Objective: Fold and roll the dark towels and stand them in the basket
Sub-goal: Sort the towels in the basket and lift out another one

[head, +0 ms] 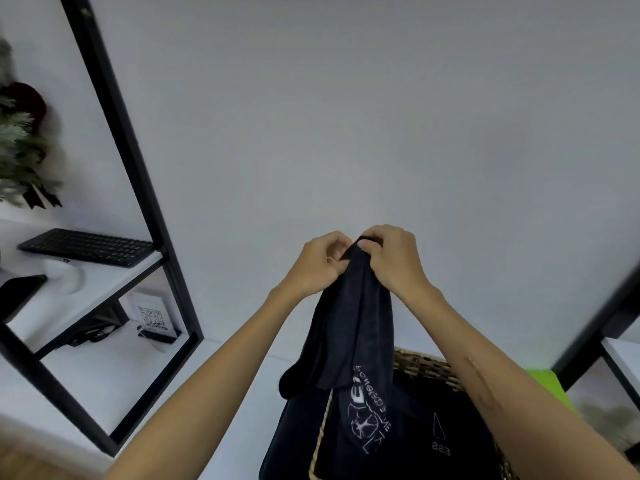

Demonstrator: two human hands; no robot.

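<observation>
Plain white wall and white worktop (pixel 263 386); black-framed shelf (pixel 104 282) at nine o'clock carries a keyboard (pixel 86 247) and QR-code card (pixel 151 317). Left hand (pixel 320 263) and right hand (pixel 391 259), fingers clenched on the dark towel (pixel 349 327) hanging above the wicker basket (pixel 427 367) at five o'clock. White print partly legible; basket cloth reads "ESS".

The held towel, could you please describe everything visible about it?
The towel is dark navy, soft terry-looking cloth, with a white printed logo and lettering near its lower end. It hangs lengthwise in loose vertical folds, bunched at the top, where both hands pinch it: left hand, right hand. Its lower part hangs in front of the woven basket, which holds more dark cloth; whether they touch cannot be told.
</observation>
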